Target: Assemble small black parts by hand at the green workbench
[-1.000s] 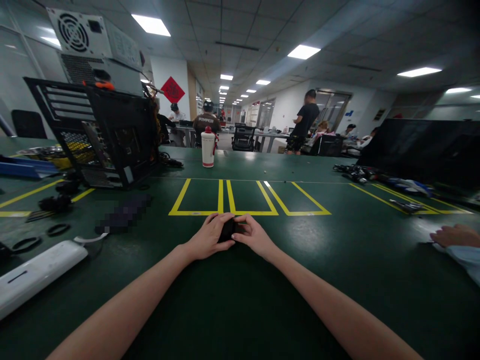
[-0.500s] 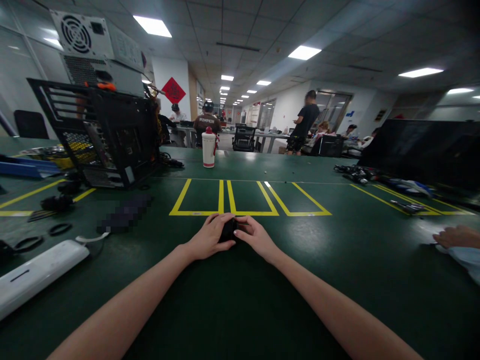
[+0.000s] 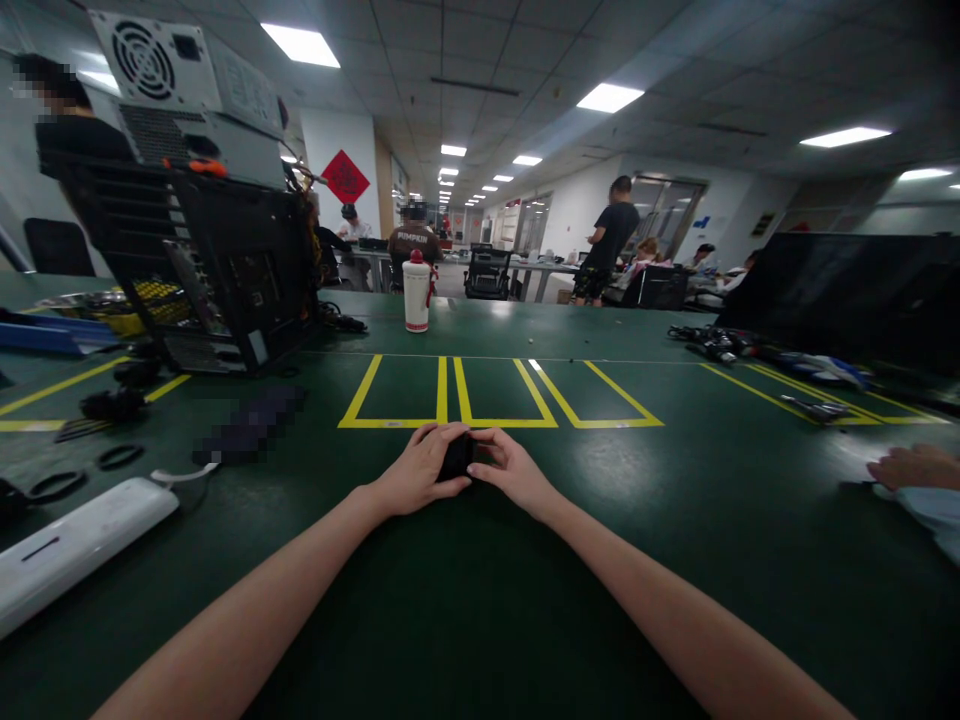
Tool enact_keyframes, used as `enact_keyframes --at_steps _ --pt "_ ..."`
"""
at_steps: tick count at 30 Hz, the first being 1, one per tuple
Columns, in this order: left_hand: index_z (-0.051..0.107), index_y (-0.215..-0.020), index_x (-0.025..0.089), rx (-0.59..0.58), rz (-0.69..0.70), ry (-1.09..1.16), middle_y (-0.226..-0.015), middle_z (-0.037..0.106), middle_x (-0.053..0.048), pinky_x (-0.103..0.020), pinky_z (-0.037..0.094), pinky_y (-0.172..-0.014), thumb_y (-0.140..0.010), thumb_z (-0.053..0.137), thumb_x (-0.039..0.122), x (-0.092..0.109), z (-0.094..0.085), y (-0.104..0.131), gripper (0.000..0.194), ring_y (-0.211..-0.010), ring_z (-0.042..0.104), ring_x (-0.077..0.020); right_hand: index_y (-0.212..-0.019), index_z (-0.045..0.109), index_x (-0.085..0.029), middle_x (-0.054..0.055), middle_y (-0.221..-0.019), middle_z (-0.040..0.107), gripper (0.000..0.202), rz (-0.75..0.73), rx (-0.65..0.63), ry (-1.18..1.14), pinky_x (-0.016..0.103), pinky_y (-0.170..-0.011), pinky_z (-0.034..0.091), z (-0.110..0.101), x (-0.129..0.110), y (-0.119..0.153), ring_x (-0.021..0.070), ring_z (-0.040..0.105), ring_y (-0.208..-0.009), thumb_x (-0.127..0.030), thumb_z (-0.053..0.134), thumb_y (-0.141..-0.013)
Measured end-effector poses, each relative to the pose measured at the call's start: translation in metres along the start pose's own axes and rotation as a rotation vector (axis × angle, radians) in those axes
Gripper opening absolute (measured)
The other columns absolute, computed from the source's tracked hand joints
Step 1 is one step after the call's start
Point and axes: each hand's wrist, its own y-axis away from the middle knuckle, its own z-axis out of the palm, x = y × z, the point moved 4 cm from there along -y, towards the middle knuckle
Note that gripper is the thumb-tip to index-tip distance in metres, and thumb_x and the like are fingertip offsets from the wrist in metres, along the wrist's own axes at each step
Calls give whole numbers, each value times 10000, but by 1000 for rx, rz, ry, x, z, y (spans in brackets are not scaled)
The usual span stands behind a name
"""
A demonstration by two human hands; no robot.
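Observation:
A small black box-like object (image 3: 456, 457) sits on the green table in front of me, between my two hands; its exact kind does not show. My left hand (image 3: 421, 468) wraps round its left side, fingers over the top and thumb along the near edge. From the right, my right hand (image 3: 511, 472) holds the object's right end between its fingertips and thumb. Just beyond the hands, yellow tape outlines (image 3: 495, 423) mark the table top.
To the left are a white power strip-like device (image 3: 90, 545), black rings (image 3: 120, 457) and an open black computer case (image 3: 217, 260). A white bottle (image 3: 417, 295) stands farther back. At right are another person's hand (image 3: 911, 468), cables (image 3: 705, 342) and a dark monitor (image 3: 840, 300).
My hands and the black object stay almost in place. A person in dark clothing has come into view behind the computer case at the left.

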Motion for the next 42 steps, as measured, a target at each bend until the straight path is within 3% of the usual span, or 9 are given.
enact_keyframes --at_steps 7,14,19,23,28,37,42 --pt "186 -1231 207 -4 -4 -11 -1217 370 -74 -399 152 -1004 -742 511 352 -2 1 0 605 -1140 329 -198 -884 465 -210 9 -946 518 233 -16 77 -25 346 -807 423 -3 12 -2 153 542 -875 -245 567 -677" --pt "190 -1231 224 -10 -27 25 -1227 366 -56 -388 133 -1015 -743 508 355 -1 0 0 597 -1147 321 -191 -989 457 -208 30 -1019 520 312 -44 102 147 354 -913 350 -4 16 -4 154 486 -997 -253 548 -694" --pt "204 -1224 238 3 -235 113 -1203 402 -65 -435 216 -969 -781 433 410 -19 3 -2 527 -1117 368 -225 -1031 451 -213 41 -1108 473 378 40 155 299 406 -965 283 -12 12 1 182 431 -1072 -352 541 -691" --pt "196 -1228 247 -28 -355 200 -1120 471 -70 -429 352 -861 -804 365 453 -31 6 -1 501 -1020 471 -238 -1132 391 -224 52 -1181 412 590 117 21 420 437 -945 289 -15 3 8 224 383 -1108 -389 614 -611" --pt "186 -1231 244 -44 -314 161 -1121 468 -76 -419 370 -846 -737 467 487 -22 4 -2 618 -1018 476 -245 -1154 383 -216 56 -1176 400 672 116 -58 523 419 -939 290 -15 -5 12 232 382 -1094 -380 653 -562" --pt "260 -1175 223 58 -377 107 -1084 487 -72 -377 393 -830 -622 610 320 -18 5 7 662 -988 489 -238 -1146 382 -171 75 -1161 432 606 75 -25 627 383 -946 289 -15 -6 18 214 400 -1094 -343 615 -615" --pt "239 -1191 231 58 -422 109 -1115 465 -77 -349 434 -762 -638 587 329 -12 1 16 660 -978 498 -238 -1136 393 -182 67 -1167 440 568 92 40 670 389 -942 288 -13 -9 25 219 393 -1106 -340 598 -631"
